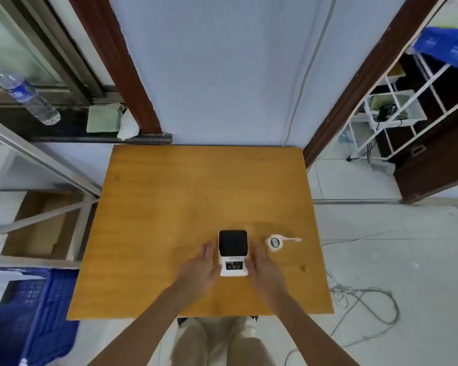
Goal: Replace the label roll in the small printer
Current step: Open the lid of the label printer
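Note:
A small white printer (pixel 233 253) with a dark top lid stands on the wooden table (pixel 169 207), near its front edge. My left hand (pixel 200 266) is beside the printer's left side, fingers spread, and my right hand (pixel 262 265) is beside its right side, fingers also apart. Both hands look blurred; I cannot tell whether they touch the casing. A white label roll (pixel 274 243) lies on the table to the right of the printer, with a short strip of labels trailing off to the right. The printer's lid is closed.
A blue crate (pixel 37 313) sits on the floor at the left, and loose cables (pixel 365 302) lie on the floor at the right. A water bottle (pixel 27 93) stands on the window ledge at the far left. A white rack (pixel 397 107) is at the far right.

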The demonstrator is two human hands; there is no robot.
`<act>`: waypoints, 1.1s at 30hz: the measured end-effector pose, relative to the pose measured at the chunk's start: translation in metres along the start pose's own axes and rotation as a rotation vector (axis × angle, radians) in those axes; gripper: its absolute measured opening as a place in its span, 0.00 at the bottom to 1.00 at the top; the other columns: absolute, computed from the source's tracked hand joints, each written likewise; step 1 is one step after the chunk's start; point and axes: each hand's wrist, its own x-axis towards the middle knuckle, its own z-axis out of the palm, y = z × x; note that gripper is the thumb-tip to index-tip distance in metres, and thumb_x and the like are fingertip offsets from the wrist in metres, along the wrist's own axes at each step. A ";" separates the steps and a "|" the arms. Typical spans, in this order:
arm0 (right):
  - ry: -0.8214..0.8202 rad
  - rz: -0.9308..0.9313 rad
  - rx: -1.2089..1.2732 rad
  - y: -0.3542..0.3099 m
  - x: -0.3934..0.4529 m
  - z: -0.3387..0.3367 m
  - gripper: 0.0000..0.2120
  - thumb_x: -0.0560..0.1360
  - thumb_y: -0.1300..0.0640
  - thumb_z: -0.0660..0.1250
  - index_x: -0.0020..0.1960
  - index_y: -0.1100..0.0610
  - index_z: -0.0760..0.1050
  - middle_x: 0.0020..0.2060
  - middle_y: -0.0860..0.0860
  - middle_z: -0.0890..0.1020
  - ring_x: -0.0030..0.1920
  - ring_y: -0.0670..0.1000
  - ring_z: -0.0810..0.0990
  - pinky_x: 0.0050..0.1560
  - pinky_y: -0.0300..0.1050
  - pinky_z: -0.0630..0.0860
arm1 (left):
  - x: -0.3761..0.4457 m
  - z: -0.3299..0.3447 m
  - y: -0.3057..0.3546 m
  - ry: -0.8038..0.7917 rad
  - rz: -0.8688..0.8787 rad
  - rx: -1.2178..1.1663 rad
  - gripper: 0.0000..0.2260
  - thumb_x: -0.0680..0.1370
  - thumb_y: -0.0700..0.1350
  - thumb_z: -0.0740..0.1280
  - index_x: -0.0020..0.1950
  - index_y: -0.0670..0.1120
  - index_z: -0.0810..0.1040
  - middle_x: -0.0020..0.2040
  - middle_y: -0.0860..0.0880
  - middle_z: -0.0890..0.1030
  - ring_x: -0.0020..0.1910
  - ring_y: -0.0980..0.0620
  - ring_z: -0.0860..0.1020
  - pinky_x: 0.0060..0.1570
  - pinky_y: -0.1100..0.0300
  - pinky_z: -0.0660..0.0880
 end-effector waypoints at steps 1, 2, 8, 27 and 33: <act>0.033 -0.023 0.035 0.001 0.005 0.002 0.23 0.84 0.44 0.52 0.78 0.43 0.58 0.63 0.49 0.79 0.49 0.58 0.84 0.46 0.54 0.80 | 0.009 0.004 0.000 0.030 0.016 0.013 0.30 0.86 0.56 0.54 0.85 0.46 0.50 0.81 0.48 0.61 0.52 0.41 0.83 0.50 0.47 0.80; 0.058 -0.027 0.045 -0.001 0.008 0.002 0.22 0.84 0.45 0.53 0.77 0.44 0.59 0.63 0.48 0.78 0.49 0.58 0.84 0.46 0.54 0.80 | 0.017 0.009 -0.001 0.077 0.018 -0.013 0.30 0.86 0.57 0.53 0.85 0.46 0.51 0.82 0.48 0.60 0.49 0.41 0.84 0.47 0.46 0.81; 0.185 -0.137 0.042 0.011 0.022 0.023 0.20 0.86 0.42 0.50 0.76 0.45 0.63 0.64 0.44 0.77 0.48 0.50 0.82 0.44 0.51 0.80 | 0.042 0.038 -0.002 0.348 0.025 -0.044 0.33 0.83 0.64 0.44 0.84 0.46 0.57 0.79 0.50 0.64 0.40 0.48 0.82 0.37 0.53 0.80; 0.446 -0.389 0.270 0.059 0.040 0.063 0.18 0.86 0.57 0.56 0.71 0.49 0.77 0.58 0.44 0.82 0.57 0.44 0.79 0.58 0.43 0.76 | 0.052 0.101 -0.002 0.832 0.050 0.094 0.36 0.81 0.62 0.40 0.82 0.46 0.65 0.69 0.49 0.77 0.57 0.46 0.80 0.45 0.56 0.70; 0.448 -0.402 0.283 0.067 0.026 0.076 0.20 0.85 0.55 0.55 0.72 0.50 0.78 0.64 0.49 0.83 0.63 0.51 0.80 0.65 0.53 0.77 | 0.032 0.117 -0.002 0.836 0.038 0.035 0.28 0.85 0.60 0.48 0.77 0.46 0.71 0.67 0.44 0.78 0.55 0.39 0.81 0.50 0.49 0.76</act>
